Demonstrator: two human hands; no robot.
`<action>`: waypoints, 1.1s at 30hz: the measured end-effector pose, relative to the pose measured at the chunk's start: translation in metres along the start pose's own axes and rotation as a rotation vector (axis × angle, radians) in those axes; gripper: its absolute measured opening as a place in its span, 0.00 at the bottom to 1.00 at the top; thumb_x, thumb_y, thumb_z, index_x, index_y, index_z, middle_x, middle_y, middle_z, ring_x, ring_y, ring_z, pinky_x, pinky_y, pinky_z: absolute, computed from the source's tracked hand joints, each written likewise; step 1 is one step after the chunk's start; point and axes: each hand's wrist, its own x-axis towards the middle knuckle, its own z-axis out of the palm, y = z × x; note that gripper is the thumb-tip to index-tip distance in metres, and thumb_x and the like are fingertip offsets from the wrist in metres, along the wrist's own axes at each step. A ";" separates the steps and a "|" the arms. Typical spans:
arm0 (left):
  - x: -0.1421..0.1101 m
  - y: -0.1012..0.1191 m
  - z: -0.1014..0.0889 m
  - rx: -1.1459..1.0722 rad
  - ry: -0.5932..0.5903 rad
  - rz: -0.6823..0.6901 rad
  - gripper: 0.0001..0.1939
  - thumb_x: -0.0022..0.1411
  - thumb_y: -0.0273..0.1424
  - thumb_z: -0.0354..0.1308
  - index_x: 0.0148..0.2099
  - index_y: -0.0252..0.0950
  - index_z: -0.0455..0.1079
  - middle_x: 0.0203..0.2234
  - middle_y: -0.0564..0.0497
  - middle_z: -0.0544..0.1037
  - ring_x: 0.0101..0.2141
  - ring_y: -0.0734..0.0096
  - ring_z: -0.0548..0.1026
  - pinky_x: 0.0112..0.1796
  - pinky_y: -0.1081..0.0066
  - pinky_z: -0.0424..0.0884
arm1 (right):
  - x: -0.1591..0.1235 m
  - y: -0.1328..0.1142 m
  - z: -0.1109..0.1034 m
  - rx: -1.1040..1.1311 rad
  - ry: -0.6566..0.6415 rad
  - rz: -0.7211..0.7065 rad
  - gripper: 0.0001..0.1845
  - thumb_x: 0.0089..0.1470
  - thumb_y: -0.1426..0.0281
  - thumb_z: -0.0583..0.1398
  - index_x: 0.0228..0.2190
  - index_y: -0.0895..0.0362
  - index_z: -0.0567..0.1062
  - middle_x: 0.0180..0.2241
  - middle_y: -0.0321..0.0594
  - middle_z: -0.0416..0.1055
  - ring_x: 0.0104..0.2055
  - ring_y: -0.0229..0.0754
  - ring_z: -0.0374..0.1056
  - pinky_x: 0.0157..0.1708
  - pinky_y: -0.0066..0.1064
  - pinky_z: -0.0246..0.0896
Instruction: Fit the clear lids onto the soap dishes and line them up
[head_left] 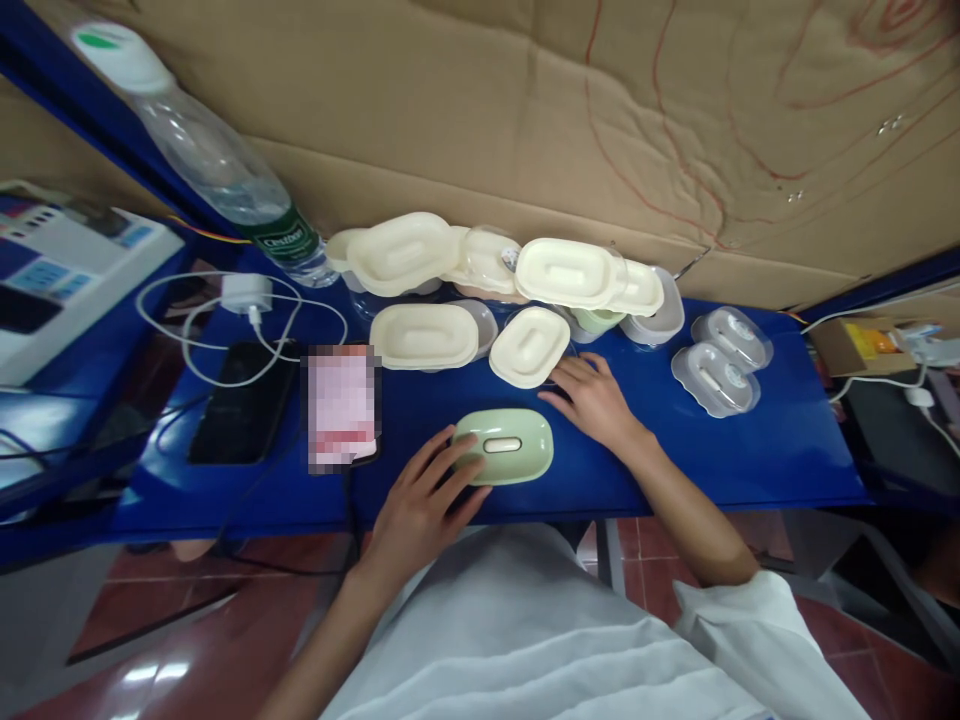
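Note:
A pale green oval dish (534, 462) with a cream bar-shaped piece in its middle lies near the table's front edge. My left hand (431, 485) rests on the dish's left end, fingers spread over its top and thumb by the near rim. My right hand (596, 400) is beside a small cream oval lid (529, 347), its fingertips by the right edge and its thumb apart. Whether those fingertips touch the lid or a clear piece beside it, I cannot tell. Left of that lid, another cream lid (424, 335) rests on a clear container.
Behind are stacked cream lids (566, 272) and clear cases. Two clear covered boxes (716, 378) stand at right. Leftward are a pixelated flat object (341, 405), a black phone (244, 405), a white charger (247, 293) with a looped cable, and a water bottle (217, 150) against the cardboard wall.

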 end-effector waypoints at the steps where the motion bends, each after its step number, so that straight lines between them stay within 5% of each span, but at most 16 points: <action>1: 0.000 0.000 0.000 0.001 -0.001 0.001 0.17 0.71 0.27 0.69 0.60 0.38 0.74 0.61 0.41 0.80 0.69 0.46 0.71 0.64 0.46 0.78 | -0.002 0.000 -0.002 0.007 -0.005 -0.012 0.14 0.76 0.62 0.58 0.46 0.54 0.82 0.49 0.47 0.85 0.51 0.54 0.80 0.61 0.54 0.66; 5: 0.001 -0.001 0.000 -0.011 0.006 -0.001 0.18 0.71 0.27 0.69 0.60 0.38 0.75 0.61 0.41 0.80 0.69 0.46 0.71 0.64 0.46 0.78 | -0.002 -0.004 -0.031 0.183 0.080 0.005 0.12 0.76 0.61 0.59 0.48 0.51 0.82 0.48 0.41 0.86 0.50 0.50 0.81 0.59 0.49 0.69; 9: 0.000 -0.001 0.001 -0.017 0.004 -0.009 0.18 0.70 0.27 0.69 0.60 0.39 0.74 0.61 0.41 0.80 0.69 0.46 0.72 0.65 0.46 0.77 | 0.005 -0.013 -0.056 0.535 0.197 0.195 0.19 0.74 0.54 0.60 0.58 0.49 0.77 0.41 0.40 0.84 0.44 0.47 0.80 0.50 0.43 0.76; 14: -0.003 0.000 0.002 0.021 0.079 -0.067 0.28 0.70 0.31 0.70 0.69 0.41 0.69 0.65 0.37 0.75 0.64 0.49 0.78 0.59 0.54 0.82 | -0.006 -0.021 -0.041 1.031 0.261 0.461 0.22 0.71 0.49 0.62 0.57 0.47 0.75 0.34 0.35 0.77 0.34 0.43 0.75 0.35 0.36 0.76; 18: -0.004 0.001 0.003 0.012 0.110 -0.106 0.38 0.70 0.34 0.71 0.76 0.45 0.61 0.65 0.36 0.75 0.62 0.50 0.80 0.56 0.56 0.84 | -0.030 -0.025 -0.030 1.128 0.438 0.644 0.16 0.71 0.52 0.62 0.53 0.46 0.76 0.35 0.35 0.76 0.33 0.40 0.74 0.29 0.30 0.71; 21: -0.005 0.001 0.003 0.007 0.120 -0.104 0.42 0.69 0.34 0.72 0.78 0.44 0.57 0.65 0.35 0.75 0.62 0.48 0.80 0.56 0.55 0.84 | -0.046 -0.036 -0.024 1.133 0.375 0.700 0.14 0.73 0.54 0.60 0.51 0.48 0.78 0.41 0.40 0.79 0.35 0.41 0.75 0.26 0.28 0.69; 23: -0.007 0.001 0.003 -0.001 0.115 -0.100 0.45 0.68 0.34 0.73 0.79 0.44 0.56 0.65 0.34 0.74 0.62 0.48 0.80 0.56 0.55 0.85 | -0.054 -0.051 -0.014 1.067 0.302 0.684 0.17 0.75 0.55 0.57 0.53 0.49 0.79 0.48 0.44 0.80 0.38 0.42 0.76 0.29 0.31 0.73; 26: -0.009 0.000 0.003 -0.012 0.089 -0.099 0.46 0.67 0.34 0.74 0.80 0.45 0.55 0.67 0.34 0.72 0.61 0.48 0.80 0.55 0.56 0.85 | -0.064 -0.081 0.005 0.834 0.305 0.611 0.21 0.77 0.56 0.52 0.62 0.47 0.76 0.60 0.48 0.75 0.50 0.49 0.78 0.46 0.41 0.80; 29: -0.010 -0.001 0.003 -0.030 0.064 -0.123 0.45 0.68 0.34 0.73 0.79 0.49 0.57 0.69 0.36 0.69 0.61 0.49 0.80 0.56 0.55 0.85 | -0.073 -0.104 0.021 0.578 0.289 0.500 0.29 0.75 0.58 0.57 0.72 0.46 0.65 0.69 0.52 0.65 0.69 0.57 0.68 0.65 0.53 0.72; 33: -0.010 -0.002 0.003 -0.069 0.057 -0.144 0.40 0.67 0.34 0.74 0.75 0.49 0.62 0.69 0.37 0.68 0.62 0.48 0.79 0.58 0.53 0.84 | -0.081 -0.108 0.025 0.420 0.166 0.345 0.38 0.74 0.59 0.59 0.78 0.43 0.53 0.76 0.52 0.55 0.78 0.62 0.56 0.72 0.60 0.63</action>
